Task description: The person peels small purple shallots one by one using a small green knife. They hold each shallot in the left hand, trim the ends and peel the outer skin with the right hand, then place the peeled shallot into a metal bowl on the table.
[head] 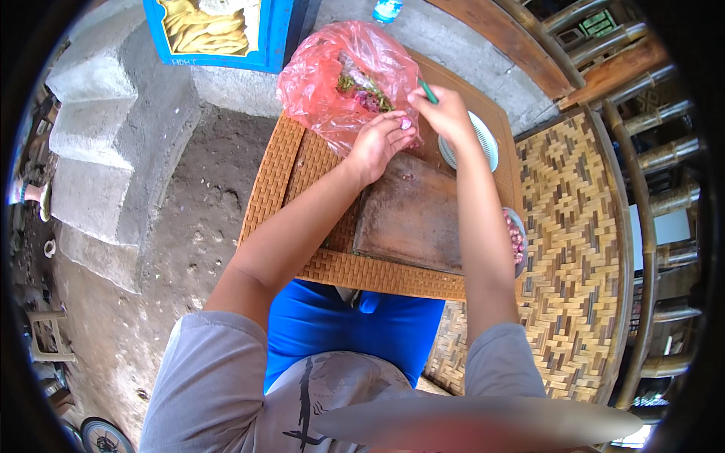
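Over the front edge of a red plastic bag (pixel 308 73), my left hand (pixel 376 144) holds a small purple shallot (pixel 405 123) at its fingertips. My right hand (pixel 444 110) grips the green handle (pixel 429 92) of what looks like a knife; its blade cannot be made out. The bag lies open, with green trimmings (pixel 371 90) and purplish skins inside. Below my hands a worn wooden board (pixel 410 221) rests on a brown woven-pattern table (pixel 391 272). A pale slotted basket (pixel 484 139) sits partly behind my right forearm. Peeled-looking shallots (pixel 514 240) fill a bowl, also partly hidden by that arm.
A blue-framed case (pixel 272 39) with yellowish food stands beyond the table's left corner. Near it is a plastic cup (pixel 388 10) on a concrete ledge (pixel 476 62). A woven bamboo surface (pixel 566 255) borders the right side; concrete steps (pixel 93 147) rise at left.
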A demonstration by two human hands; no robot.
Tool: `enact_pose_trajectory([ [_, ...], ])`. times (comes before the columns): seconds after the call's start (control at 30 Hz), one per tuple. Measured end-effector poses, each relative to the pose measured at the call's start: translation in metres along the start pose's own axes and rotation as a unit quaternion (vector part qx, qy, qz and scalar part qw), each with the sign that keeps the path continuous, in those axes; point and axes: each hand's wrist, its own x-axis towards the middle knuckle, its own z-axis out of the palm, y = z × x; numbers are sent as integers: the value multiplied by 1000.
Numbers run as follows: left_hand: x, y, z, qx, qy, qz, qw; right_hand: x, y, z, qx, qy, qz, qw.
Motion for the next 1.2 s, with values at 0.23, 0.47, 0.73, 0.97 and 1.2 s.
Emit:
enact_pose_trajectory([
  [0.23,-1,-2,2,40,-9,11,999,-68,15,10,52,58,-53,996],
  [0.47,-7,-8,5,146,-30,51,988,-77,21,22,15,137,-115,984],
  [0.73,-7,-8,4,127,-69,31,989,-78,26,18,24,131,-27,991],
  [0.97,-8,-7,6,130,-44,39,990,-74,28,22,58,131,-97,985],
  [1.2,-7,-12,1,131,-38,67,988,-73,4,10,-107,102,-153,977],
])
